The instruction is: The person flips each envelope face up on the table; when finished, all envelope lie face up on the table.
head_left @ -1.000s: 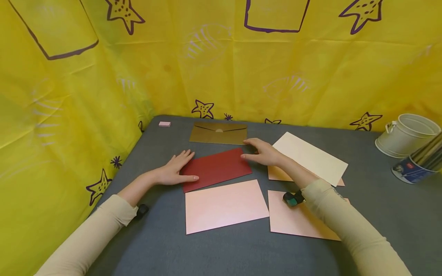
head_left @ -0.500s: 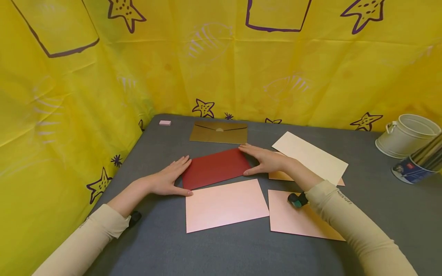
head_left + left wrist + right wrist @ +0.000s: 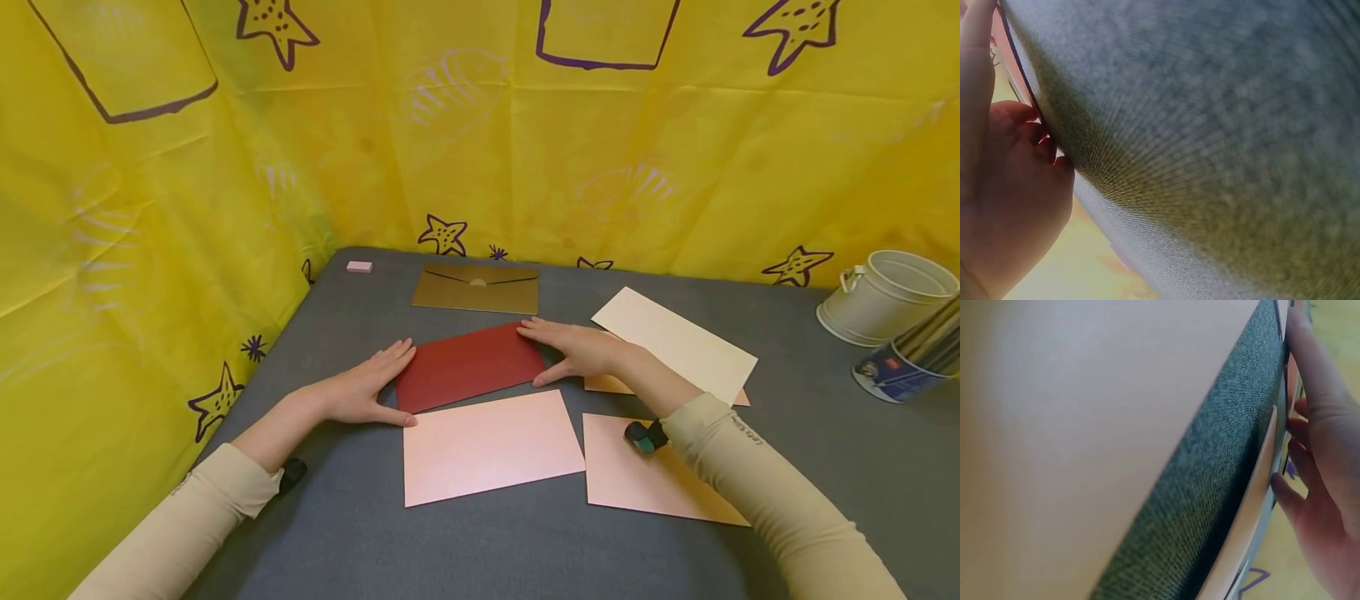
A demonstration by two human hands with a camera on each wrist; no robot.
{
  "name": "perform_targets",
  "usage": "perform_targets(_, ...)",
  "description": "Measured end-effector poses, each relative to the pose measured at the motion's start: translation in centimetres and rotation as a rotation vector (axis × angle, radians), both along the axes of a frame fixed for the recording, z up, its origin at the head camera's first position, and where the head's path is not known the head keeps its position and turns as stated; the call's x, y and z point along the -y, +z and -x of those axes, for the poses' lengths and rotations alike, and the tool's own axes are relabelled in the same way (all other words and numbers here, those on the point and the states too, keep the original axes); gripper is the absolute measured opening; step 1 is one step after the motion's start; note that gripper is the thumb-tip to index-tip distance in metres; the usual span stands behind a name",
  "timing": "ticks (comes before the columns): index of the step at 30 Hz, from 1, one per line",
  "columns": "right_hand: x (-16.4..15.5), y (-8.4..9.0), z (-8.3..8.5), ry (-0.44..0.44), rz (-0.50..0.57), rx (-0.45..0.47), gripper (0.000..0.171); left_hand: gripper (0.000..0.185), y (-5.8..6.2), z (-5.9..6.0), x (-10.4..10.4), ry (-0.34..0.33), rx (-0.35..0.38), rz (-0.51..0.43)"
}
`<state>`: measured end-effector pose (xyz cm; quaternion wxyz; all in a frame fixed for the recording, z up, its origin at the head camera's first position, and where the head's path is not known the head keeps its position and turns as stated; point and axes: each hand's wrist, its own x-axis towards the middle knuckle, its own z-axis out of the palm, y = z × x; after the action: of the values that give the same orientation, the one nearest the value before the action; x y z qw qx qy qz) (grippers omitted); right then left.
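A dark red envelope (image 3: 468, 367) lies flat on the grey table (image 3: 360, 533) between my two hands. My left hand (image 3: 367, 385) rests flat at its left end, fingers straight along the edge and thumb at the near corner. My right hand (image 3: 576, 348) lies flat at its right end, fingers straight at the far corner, thumb at the near edge. Neither hand grips the envelope. The left wrist view shows my palm (image 3: 1010, 187) low against the grey cloth. In the right wrist view my fingers (image 3: 1325, 444) lie beside pale card edges.
A gold envelope (image 3: 476, 288) lies behind the red one. Two pink sheets (image 3: 487, 446) (image 3: 645, 479) lie in front, a cream sheet (image 3: 675, 343) to the right. A small pink eraser (image 3: 359, 267) sits at the back left. A white tin cup (image 3: 885, 296) and a pen pot (image 3: 903, 367) stand far right.
Both hands slid off the top of the red envelope to its two ends, and the envelope shifted slightly. In the last half second nothing moved.
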<state>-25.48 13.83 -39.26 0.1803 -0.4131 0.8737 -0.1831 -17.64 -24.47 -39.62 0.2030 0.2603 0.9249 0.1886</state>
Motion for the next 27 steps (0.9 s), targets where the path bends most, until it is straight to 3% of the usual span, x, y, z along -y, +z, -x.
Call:
perform_targets(14, 0.13, 0.16, -0.24, 0.096, -0.060, -0.238, 0.078, 0.116, -0.26, 0.11, 0.16, -0.006, -0.021, -0.001)
perform_targets(21, 0.02, 0.32, -0.23, 0.187, 0.051, -0.343, 0.059, 0.108, 0.14, 0.02, 0.11, 0.008, -0.012, -0.022)
perform_targets(27, -0.29, 0.37, -0.15, 0.248, 0.226, -0.479, 0.036, 0.092, 0.61, 0.09, 0.32, -0.017, -0.057, -0.089)
